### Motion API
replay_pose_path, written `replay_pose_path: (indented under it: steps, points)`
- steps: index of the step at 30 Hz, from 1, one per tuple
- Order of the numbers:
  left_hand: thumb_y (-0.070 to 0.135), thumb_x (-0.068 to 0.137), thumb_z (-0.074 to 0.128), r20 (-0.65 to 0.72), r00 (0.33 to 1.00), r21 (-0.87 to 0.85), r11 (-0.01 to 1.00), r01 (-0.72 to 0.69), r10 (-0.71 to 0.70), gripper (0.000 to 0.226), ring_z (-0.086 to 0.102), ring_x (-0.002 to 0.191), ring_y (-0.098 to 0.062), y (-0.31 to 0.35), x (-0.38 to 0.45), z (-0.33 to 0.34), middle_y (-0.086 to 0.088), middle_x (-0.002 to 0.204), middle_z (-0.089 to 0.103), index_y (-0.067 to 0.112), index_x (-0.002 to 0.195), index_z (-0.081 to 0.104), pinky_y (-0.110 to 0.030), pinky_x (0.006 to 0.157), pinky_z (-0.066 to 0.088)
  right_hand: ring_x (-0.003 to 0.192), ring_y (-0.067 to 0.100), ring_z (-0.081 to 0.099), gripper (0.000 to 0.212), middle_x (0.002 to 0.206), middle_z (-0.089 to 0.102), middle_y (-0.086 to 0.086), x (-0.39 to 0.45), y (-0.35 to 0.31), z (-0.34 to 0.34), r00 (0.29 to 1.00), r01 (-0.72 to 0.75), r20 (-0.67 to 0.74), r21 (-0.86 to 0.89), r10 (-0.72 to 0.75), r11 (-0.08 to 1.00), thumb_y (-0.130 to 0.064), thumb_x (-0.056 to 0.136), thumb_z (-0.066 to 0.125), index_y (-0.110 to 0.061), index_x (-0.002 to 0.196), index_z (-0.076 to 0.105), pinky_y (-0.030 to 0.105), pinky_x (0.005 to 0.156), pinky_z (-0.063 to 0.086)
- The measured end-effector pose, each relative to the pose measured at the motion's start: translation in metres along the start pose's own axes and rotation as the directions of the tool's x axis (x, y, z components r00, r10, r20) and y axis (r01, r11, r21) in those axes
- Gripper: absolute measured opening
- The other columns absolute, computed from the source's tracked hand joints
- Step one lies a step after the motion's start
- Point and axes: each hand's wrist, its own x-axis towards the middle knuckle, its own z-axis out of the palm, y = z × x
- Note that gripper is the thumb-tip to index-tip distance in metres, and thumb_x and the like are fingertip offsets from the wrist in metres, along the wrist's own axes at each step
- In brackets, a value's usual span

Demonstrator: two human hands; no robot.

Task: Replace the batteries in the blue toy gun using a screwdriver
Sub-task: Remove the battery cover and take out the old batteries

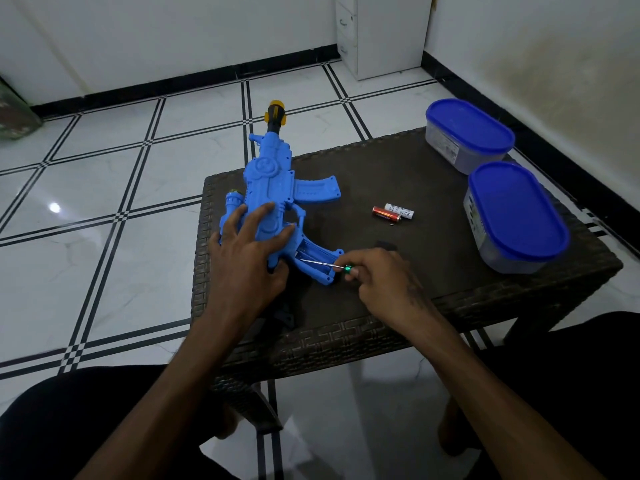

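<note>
Head view: the blue toy gun (273, 188) lies flat along the left edge of the dark woven desk (398, 174), its yellow-tipped muzzle pointing to 12 o'clock past the desk's far edge and its grip angling toward 4 o'clock. The left hand (247, 251) lies on the gun's body with fingers spread, pressing it down. The right hand (379, 271), at 3 o'clock of the left hand, pinches the green handle of a small screwdriver (325, 265), whose thin shaft reaches to 9 o'clock into the open grip. Two batteries (393, 213) lie touching on the desk at 3 o'clock of the gun. Two blue-lidded containers (471, 133) stand at the desk's right edge.
</note>
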Motion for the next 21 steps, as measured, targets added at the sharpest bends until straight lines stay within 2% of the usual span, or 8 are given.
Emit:
replay_pose_path:
  steps: [5,11,17,21]
  points:
    - [0.026,0.070,0.075,-0.006,1.000,0.001,1.000,0.000,0.000,0.056,0.030,0.139,-0.040,0.000,0.000,-0.001,-0.003,0.149,0.042,0.032,0.125,0.064,-0.063,0.098,0.037,0.089,0.011,0.064,0.044,0.088,0.070,-0.005,0.000,0.000,0.004,1.000,0.008,-0.015,-0.022,-0.008,1.000,0.004,0.087,0.052,-0.030,0.106,0.073,0.019,0.075,0.044]
    - [0.034,0.070,0.059,-0.022,1.000,-0.039,0.999,0.020,-0.021,0.054,0.032,0.138,-0.040,-0.002,-0.002,0.001,-0.002,0.148,0.044,0.032,0.123,0.065,-0.061,0.100,0.037,0.085,0.005,0.060,0.045,0.087,0.068,-0.008,-0.001,0.004,-0.004,0.999,-0.030,-0.013,-0.016,0.029,0.999,0.002,0.089,0.051,-0.032,0.109,0.072,0.013,0.068,0.040]
    - [0.034,0.070,0.058,-0.017,0.999,-0.056,0.998,0.028,-0.029,0.055,0.032,0.138,-0.039,-0.002,-0.004,0.002,-0.002,0.148,0.043,0.032,0.125,0.064,-0.060,0.102,0.036,0.095,0.014,0.065,0.043,0.095,0.072,-0.002,-0.003,-0.004,-0.002,0.999,-0.021,-0.049,-0.005,0.021,1.000,0.000,0.089,0.050,-0.027,0.116,0.071,0.020,0.083,0.046]
    - [0.034,0.070,0.058,-0.017,0.999,-0.068,0.997,0.027,-0.028,0.055,0.032,0.138,-0.039,-0.003,-0.003,0.003,-0.002,0.148,0.044,0.032,0.125,0.064,-0.060,0.101,0.037,0.099,0.019,0.065,0.041,0.098,0.072,0.002,-0.006,-0.009,-0.002,0.999,-0.002,-0.034,-0.040,0.001,0.999,-0.001,0.089,0.050,-0.024,0.117,0.070,0.027,0.086,0.048]
